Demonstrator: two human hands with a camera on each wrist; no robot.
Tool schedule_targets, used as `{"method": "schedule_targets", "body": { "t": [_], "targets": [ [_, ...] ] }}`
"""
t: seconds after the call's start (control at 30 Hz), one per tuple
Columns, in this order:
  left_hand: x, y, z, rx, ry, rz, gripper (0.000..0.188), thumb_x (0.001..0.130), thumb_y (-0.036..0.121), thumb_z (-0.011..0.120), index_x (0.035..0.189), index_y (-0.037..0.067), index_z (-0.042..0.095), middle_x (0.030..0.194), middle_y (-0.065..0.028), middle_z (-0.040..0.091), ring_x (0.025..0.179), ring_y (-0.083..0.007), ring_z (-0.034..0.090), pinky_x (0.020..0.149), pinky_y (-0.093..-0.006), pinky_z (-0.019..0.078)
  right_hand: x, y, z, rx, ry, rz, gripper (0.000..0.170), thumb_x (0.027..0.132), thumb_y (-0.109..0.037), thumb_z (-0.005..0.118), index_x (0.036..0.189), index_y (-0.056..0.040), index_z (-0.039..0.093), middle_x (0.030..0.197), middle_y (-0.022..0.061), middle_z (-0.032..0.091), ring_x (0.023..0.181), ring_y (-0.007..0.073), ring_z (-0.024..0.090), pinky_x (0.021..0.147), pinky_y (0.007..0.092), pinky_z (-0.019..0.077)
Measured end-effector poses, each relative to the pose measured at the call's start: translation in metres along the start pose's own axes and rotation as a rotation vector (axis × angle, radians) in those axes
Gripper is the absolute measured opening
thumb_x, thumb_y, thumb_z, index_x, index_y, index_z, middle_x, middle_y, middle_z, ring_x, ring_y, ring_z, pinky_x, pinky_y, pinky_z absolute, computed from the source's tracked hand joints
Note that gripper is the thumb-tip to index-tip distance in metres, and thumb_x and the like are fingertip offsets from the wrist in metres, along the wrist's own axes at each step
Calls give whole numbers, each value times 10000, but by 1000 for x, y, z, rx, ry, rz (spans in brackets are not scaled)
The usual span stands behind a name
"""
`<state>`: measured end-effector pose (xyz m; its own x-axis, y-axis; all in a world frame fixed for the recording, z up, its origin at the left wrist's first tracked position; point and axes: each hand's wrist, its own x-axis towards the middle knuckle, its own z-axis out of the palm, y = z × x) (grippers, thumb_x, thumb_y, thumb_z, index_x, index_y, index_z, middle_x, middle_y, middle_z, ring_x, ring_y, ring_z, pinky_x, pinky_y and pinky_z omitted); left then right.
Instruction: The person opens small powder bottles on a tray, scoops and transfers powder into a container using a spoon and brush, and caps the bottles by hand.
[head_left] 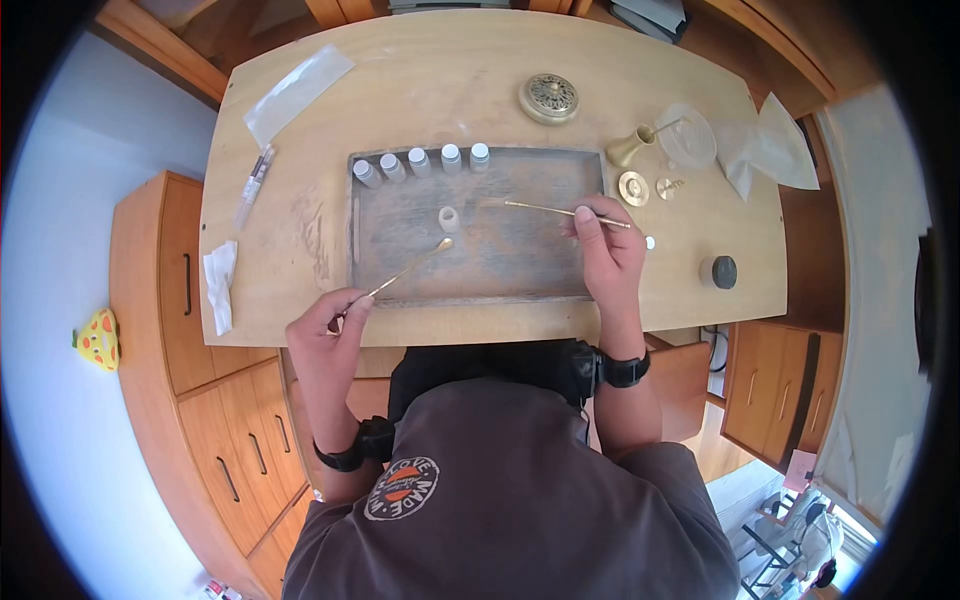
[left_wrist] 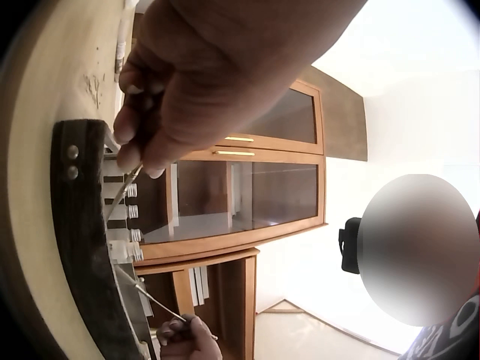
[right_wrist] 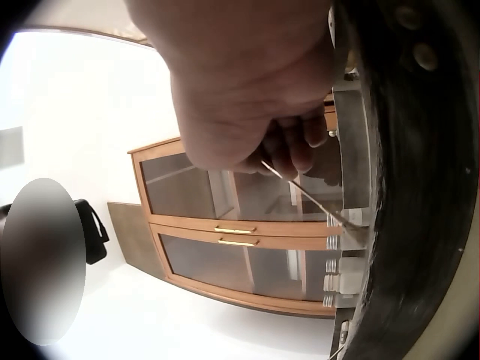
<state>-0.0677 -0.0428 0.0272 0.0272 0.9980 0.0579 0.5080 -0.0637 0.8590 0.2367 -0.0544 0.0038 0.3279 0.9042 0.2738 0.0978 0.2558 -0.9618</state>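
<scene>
In the head view, my left hand (head_left: 335, 325) pinches a thin brass spoon (head_left: 400, 275), its small bowl just below an uncapped vial (head_left: 448, 219) standing in a grey wooden tray (head_left: 480, 299). My right hand (head_left: 612, 255) pinches a slim brass brush (head_left: 550, 209) over the tray, bristles pointing left towards the vial, apart from it. In the left wrist view the spoon (left_wrist: 124, 196) slants down from my left hand (left_wrist: 217, 82). The right wrist view shows my right hand (right_wrist: 240, 90) with the brush (right_wrist: 322, 205) between its fingers. Several white-capped vials (head_left: 420, 163) line the tray's back left.
Right of the tray are a brass vase (head_left: 630, 148), brass discs (head_left: 633, 188), a clear dish (head_left: 688, 137), a white cap (head_left: 650, 243) and a dark jar (head_left: 720, 272). A pierced brass burner (head_left: 549, 99) stands behind. Left lie a packaged pen (head_left: 253, 190) and crumpled tissue (head_left: 219, 285).
</scene>
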Motion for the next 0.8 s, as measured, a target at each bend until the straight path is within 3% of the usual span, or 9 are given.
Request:
{"method": "schedule_targets", "body": {
  "t": [0.13, 0.37, 0.5, 0.57, 0.8],
  "targets": [
    [3, 2, 5, 7, -3, 25, 99, 826, 58, 730, 888, -14, 704, 718, -45, 668, 623, -78, 507, 584, -233, 414, -7, 5, 1, -28, 107, 23, 123, 955, -76, 581, 918, 34, 622, 775, 51, 612, 697, 99, 568, 652, 227, 458],
    [6, 4, 14, 86, 2, 106, 92, 814, 51, 729, 877, -8, 699, 755, -95, 683, 631, -139, 594, 612, -269, 476, -17, 5, 2, -200, 96, -29, 109, 926, -79, 625, 905, 27, 643, 734, 70, 643, 663, 103, 590, 624, 234, 469],
    [4, 6, 19, 106, -20, 113, 119, 829, 82, 729, 900, -11, 706, 770, -66, 694, 667, -102, 572, 638, -247, 459, -26, 7, 1, -303, 82, -73, 106, 908, -73, 645, 900, 31, 653, 746, 91, 658, 642, 121, 601, 605, 239, 473],
    [4, 9, 22, 135, -7, 195, 82, 800, 40, 727, 866, 4, 694, 761, -109, 682, 642, -199, 630, 612, -289, 493, -27, 7, 2, -323, 79, -87, 102, 904, -69, 647, 898, 32, 656, 748, 95, 659, 637, 128, 603, 602, 240, 473],
    [5, 10, 22, 143, -23, 205, 81, 799, 38, 726, 866, 5, 695, 770, -116, 686, 649, -211, 638, 611, -296, 499, -26, 4, 1, -287, 66, -94, 80, 881, -43, 651, 849, 30, 661, 740, 102, 660, 617, 158, 608, 582, 256, 469]
  ]
}}
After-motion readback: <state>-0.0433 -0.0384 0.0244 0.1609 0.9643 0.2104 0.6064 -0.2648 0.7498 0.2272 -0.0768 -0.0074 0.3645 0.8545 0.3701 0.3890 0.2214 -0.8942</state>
